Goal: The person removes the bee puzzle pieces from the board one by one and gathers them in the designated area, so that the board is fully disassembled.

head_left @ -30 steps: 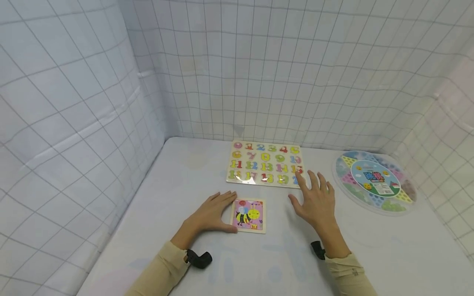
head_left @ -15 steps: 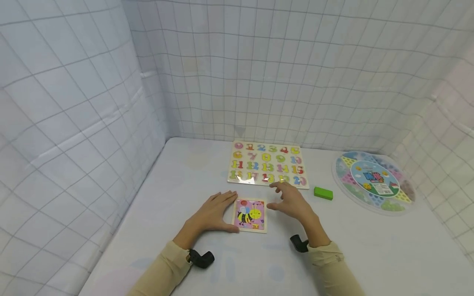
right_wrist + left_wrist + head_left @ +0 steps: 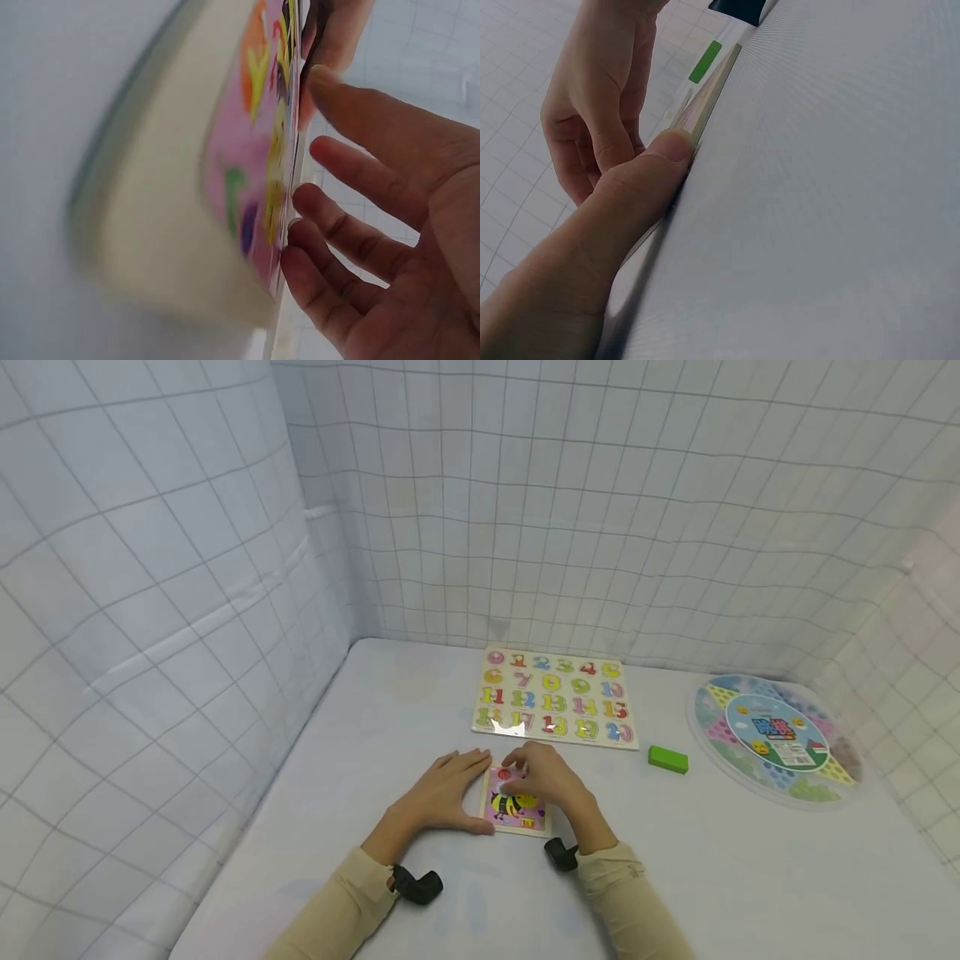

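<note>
A small square jigsaw puzzle [image 3: 512, 808] with a bee on a pink ground and a pale wooden frame lies flat on the table. My left hand [image 3: 437, 797] rests along its left side, fingers extended and thumb at the near left corner. In the left wrist view that thumb [image 3: 671, 145] touches the frame's edge. Above the puzzle is my right hand [image 3: 553, 777], hiding its upper right part. The right wrist view has the right hand [image 3: 397, 232] with loosely bent fingers, several tips at or very close to the picture; no piece shows between them.
Behind the puzzle lies a number board [image 3: 555, 697] with coloured numerals. A green block [image 3: 667, 760] sits to its right. Farther right is a round game board [image 3: 776, 735] with a blue label. Gridded white cloth [image 3: 555, 527] walls the back and sides.
My right hand has moved left, from beside the number board to over the bee puzzle. The green block, hidden before, now shows where that hand was. The left hand stays at the puzzle.
</note>
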Demonstrator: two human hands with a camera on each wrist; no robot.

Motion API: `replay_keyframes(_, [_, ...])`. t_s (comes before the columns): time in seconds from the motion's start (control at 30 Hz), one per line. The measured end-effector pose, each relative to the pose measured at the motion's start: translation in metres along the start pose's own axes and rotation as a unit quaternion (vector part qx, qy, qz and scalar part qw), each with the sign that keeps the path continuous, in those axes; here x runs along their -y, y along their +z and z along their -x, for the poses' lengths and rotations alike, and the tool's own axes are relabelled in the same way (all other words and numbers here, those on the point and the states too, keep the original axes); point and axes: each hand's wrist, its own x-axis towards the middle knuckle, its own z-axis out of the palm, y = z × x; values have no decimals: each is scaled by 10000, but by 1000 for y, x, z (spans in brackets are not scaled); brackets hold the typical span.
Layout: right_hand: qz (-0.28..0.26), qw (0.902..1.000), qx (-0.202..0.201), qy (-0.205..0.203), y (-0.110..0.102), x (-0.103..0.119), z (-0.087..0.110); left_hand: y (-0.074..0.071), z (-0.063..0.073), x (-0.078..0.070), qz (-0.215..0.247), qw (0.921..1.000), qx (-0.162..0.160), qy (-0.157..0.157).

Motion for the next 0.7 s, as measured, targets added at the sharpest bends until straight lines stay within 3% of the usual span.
replay_keyframes(0.57, [192,9995,25,242,6,4,-8,1,-2,0,-54,10000,-20,3])
replay_keyframes(0.7, [137,9998,51,120,7,6,-7,1,0,0,-53,10000,-16,0])
